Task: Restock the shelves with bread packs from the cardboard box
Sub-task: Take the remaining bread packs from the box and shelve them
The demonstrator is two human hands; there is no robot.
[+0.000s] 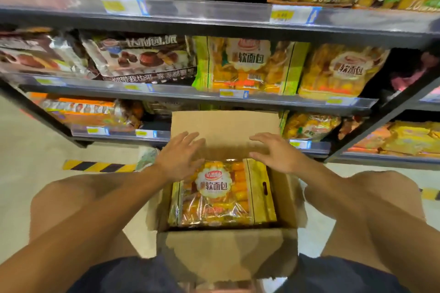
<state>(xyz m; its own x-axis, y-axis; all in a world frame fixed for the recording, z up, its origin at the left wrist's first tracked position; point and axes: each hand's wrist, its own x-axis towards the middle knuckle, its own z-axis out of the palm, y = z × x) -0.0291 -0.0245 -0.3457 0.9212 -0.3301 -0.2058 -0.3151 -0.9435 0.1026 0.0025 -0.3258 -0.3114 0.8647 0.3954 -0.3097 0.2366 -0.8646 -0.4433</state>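
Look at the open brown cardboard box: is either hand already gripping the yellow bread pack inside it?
No: the left hand and right hand hover open above the yellow bread pack.

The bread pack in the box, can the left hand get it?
Probably yes. The cardboard box has its flaps open, the bread pack lies uncovered on top, and the open left hand hovers right over it.

A shop: shelves [214, 20] of packaged snacks [250, 66] with price tags [292, 15].
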